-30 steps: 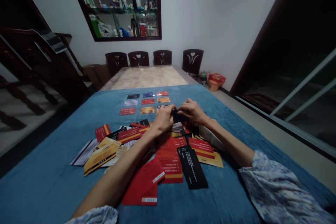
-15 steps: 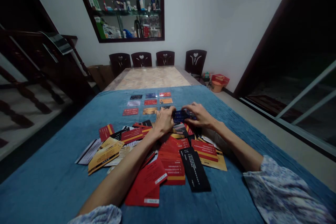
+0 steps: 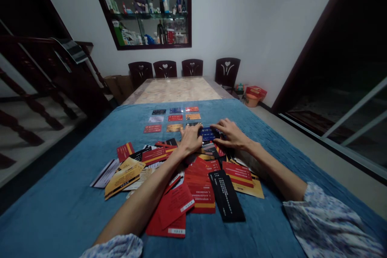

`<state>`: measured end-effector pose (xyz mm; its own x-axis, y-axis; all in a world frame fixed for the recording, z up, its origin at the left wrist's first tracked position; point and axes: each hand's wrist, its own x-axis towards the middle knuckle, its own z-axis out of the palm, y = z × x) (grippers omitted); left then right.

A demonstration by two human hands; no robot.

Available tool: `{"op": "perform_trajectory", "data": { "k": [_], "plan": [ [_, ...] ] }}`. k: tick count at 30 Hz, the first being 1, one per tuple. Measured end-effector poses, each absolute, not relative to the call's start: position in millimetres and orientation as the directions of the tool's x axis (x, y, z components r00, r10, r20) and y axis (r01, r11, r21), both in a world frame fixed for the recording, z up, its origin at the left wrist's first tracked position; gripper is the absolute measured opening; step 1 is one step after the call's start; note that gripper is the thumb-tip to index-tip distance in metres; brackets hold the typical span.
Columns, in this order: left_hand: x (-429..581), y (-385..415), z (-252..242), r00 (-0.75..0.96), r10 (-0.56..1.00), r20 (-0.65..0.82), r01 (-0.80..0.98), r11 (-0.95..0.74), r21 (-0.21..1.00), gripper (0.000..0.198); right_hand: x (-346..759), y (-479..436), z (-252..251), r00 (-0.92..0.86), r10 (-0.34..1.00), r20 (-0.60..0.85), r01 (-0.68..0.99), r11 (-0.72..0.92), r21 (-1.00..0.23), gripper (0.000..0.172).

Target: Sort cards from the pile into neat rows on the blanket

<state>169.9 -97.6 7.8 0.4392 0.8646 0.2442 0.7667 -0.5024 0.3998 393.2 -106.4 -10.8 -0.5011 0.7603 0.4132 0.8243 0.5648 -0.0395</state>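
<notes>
Both hands meet over a blue-clothed table (image 3: 75, 209). My left hand (image 3: 191, 138) and my right hand (image 3: 230, 133) each pinch an end of a dark blue card (image 3: 208, 133), held flat just above the cloth. Below the hands lies a loose heap of red, black and gold cards (image 3: 193, 181). Beyond them, small cards lie in a neat grid (image 3: 173, 119) of three rows.
A bare marble tabletop (image 3: 177, 88) extends past the blue cloth, with several dark chairs (image 3: 165, 68) at its far end. A wall cabinet (image 3: 148, 8) holds bottles and a toy. Stairs rise at the left; glass doors stand at the right.
The hands have lowered and drawn slightly apart, and the dark blue card between them now shows face up. The view has shifted a little.
</notes>
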Motion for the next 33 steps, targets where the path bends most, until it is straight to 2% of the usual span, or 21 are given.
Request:
{"op": "perform_trajectory", "data": {
  "k": [4,10,15,23,33],
  "plan": [
    [169.9,-96.2,8.2,0.463,0.862,0.209,0.775,-0.508,0.377,0.050,394.9,-107.3,-10.8,-0.506,0.749,0.428,0.827,0.562,-0.005,0.055],
    [168.3,-93.7,13.5,0.491,0.859,0.145,0.791,-0.510,0.339,0.046,396.6,-109.4,-8.2,-0.514,0.750,0.417,0.820,0.572,-0.019,0.051],
    [166.9,-94.2,17.9,0.527,0.844,0.099,0.792,-0.530,0.305,0.046,399.2,-107.7,-6.8,-0.527,0.759,0.382,0.805,0.591,-0.062,0.050],
    [165.1,-93.9,22.4,0.524,0.849,0.067,0.814,-0.522,0.256,0.040,400.4,-101.2,-5.8,-0.548,0.771,0.326,0.755,0.623,-0.203,0.051],
    [152.3,-79.6,37.9,0.546,0.837,0.029,0.815,-0.539,0.212,0.043,387.3,-87.5,8.0,-0.527,0.799,0.288,0.786,0.588,-0.192,0.050]
  ]
}}
